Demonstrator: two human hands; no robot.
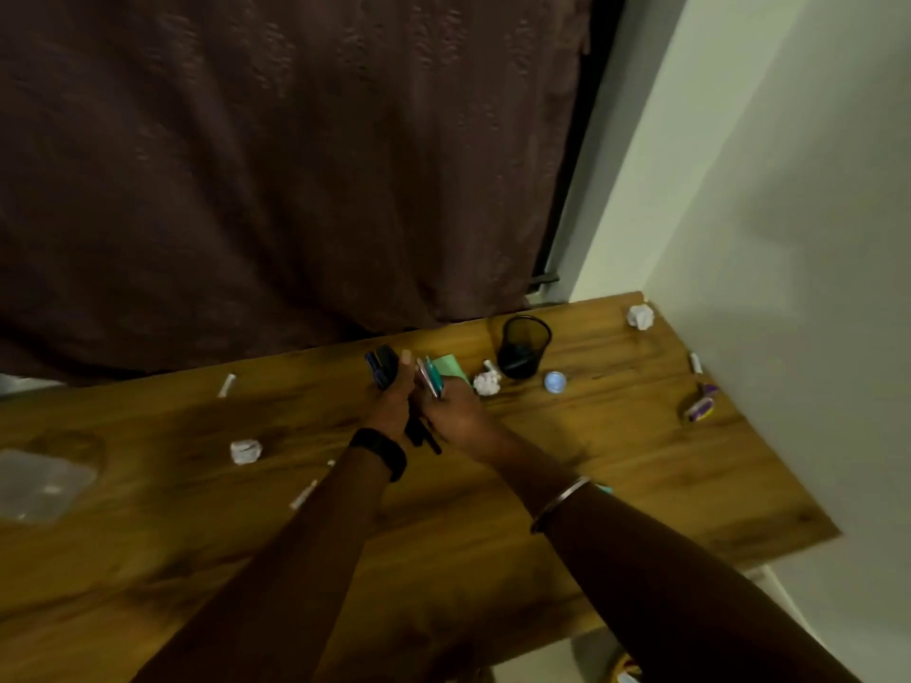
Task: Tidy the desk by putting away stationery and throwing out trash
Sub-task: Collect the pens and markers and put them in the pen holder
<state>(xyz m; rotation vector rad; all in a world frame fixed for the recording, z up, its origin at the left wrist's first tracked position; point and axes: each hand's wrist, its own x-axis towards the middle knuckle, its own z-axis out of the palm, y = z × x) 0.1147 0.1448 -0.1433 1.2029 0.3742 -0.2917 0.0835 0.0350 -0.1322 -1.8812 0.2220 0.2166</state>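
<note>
My left hand (394, 401) and my right hand (456, 419) meet over the middle of the wooden desk (493, 510). The left hand grips dark pens or markers (382, 367) that stick out beyond its fingers. The right hand holds a bunch of pens (429, 379), with dark ends poking out below both palms. A green notepad (451, 369) lies just behind them. A black mesh pen cup (523, 345) stands to the right near the back edge. Crumpled paper balls lie next to the cup (487, 384), at the back right corner (641, 316) and on the left (245, 452).
A small round blue-white lid (555, 382) lies right of the cup. A purple wrapper (700, 409) and a small white stick (695, 363) sit by the right wall. White sticks (227, 385) (303, 495) and a clear plastic bag (39, 485) lie on the left. A dark curtain hangs behind.
</note>
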